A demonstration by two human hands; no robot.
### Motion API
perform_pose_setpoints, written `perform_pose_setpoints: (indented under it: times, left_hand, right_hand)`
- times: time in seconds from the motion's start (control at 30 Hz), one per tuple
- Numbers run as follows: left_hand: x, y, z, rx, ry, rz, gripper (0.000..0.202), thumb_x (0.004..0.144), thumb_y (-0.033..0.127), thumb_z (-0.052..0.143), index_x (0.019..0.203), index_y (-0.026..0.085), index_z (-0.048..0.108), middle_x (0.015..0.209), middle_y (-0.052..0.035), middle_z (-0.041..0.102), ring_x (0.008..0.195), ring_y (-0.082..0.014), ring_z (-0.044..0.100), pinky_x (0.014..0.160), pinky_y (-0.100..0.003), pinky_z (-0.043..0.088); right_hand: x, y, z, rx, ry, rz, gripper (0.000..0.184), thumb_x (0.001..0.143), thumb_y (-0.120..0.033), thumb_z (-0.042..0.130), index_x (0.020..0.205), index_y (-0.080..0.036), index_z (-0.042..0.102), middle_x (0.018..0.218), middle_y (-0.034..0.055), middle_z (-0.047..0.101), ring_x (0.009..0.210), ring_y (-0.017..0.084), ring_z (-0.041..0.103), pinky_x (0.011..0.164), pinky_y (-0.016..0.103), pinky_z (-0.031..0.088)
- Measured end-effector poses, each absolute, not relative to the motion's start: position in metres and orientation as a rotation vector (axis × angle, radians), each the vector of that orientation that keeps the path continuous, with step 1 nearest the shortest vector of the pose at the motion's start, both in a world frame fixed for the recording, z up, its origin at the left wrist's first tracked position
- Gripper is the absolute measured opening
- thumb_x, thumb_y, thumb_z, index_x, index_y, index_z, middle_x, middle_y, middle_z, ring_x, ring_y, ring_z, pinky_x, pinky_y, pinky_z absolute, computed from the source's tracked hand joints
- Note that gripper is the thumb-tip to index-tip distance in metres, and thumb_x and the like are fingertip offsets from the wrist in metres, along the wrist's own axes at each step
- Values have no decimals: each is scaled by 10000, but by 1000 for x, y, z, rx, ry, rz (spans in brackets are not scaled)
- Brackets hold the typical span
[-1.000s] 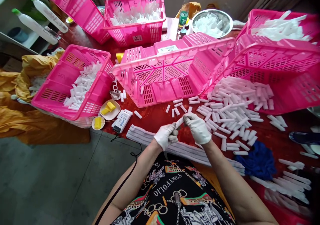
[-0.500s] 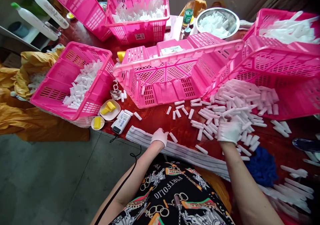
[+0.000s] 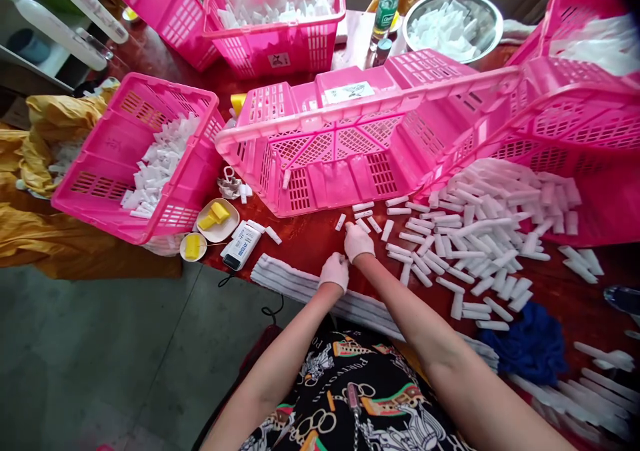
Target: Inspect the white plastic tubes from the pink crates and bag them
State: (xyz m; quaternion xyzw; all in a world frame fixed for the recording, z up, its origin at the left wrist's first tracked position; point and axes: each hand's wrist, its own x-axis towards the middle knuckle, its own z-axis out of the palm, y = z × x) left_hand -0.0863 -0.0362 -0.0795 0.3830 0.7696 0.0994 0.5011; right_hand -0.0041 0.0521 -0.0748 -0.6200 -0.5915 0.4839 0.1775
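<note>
Both my hands wear white gloves and meet over the red table near its front edge. My left hand [image 3: 335,271] is curled closed just above a folded striped cloth [image 3: 280,279]. My right hand [image 3: 358,241] sits right beside it, fingers bunched together among a few short white pieces [image 3: 373,224]. What either hand holds is hidden by the gloves. A large pile of longer white sticks [image 3: 480,237] spreads to the right, spilling from a tipped pink basket [image 3: 590,191].
An empty pink basket [image 3: 325,191] lies on its side behind my hands. At left, a pink basket [image 3: 100,171] holds white pieces. Small dishes with yellow blocks [image 3: 217,214] and a white device [image 3: 240,245] sit near the edge. A blue cloth [image 3: 525,344] lies right.
My right hand left the stick pile and swung left to join my left hand. My left hand stayed by the striped cloth. The view shifted slightly downward.
</note>
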Motion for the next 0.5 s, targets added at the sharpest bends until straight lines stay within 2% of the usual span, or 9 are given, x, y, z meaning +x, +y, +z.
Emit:
perform_pose_setpoints:
  times: [0.07,0.13,0.2,0.33,0.4,0.5]
  left_hand:
    - [-100,-36,-68,691,1706,540,256,917,390,389,1046,201,503,948,-78,646,790,-142,626,767,-301,481]
    - [-110,-33,-54,425,1475,785,313,919,472,348,1116,242,425,954,-39,607,705,-116,617,710,-318,507]
    - [-114,-30,-39,329,1337,879,351,896,501,393,1158,268,401,941,-14,572,644,-95,590,668,-319,516]
    - [-112,-26,-19,588,1461,839,337,822,333,579,1126,199,525,863,-13,580,637,-80,525,651,-230,474]
    - [-111,-26,-13,765,1550,819,325,797,291,606,1099,174,575,871,-28,607,690,-98,536,683,-223,458]
    - [-112,-30,-6,921,1607,833,342,768,283,638,1087,165,602,918,-44,631,781,-124,554,738,-230,441]
  right_hand:
    - [5,52,-72,-1842,-1547,1346,229,877,-368,524,877,-142,560,716,21,593,622,115,556,589,257,462]
    - [15,50,-61,-1855,-1424,1353,264,866,-427,477,872,-165,509,600,-15,543,518,112,513,516,250,429]
    - [23,47,-42,-1757,-1258,1438,331,833,-504,460,930,-187,457,597,-41,533,495,108,513,499,245,437]
    - [28,36,1,-1454,-1067,1631,461,730,-548,572,1021,-216,437,706,-35,576,496,99,513,475,233,414]
    - [28,31,16,-1458,-1155,1611,426,733,-544,586,979,-212,484,717,-20,589,463,84,450,452,232,368]
    - [30,25,27,-1554,-1329,1487,352,742,-540,592,801,-196,545,666,-3,577,489,88,425,473,241,350]
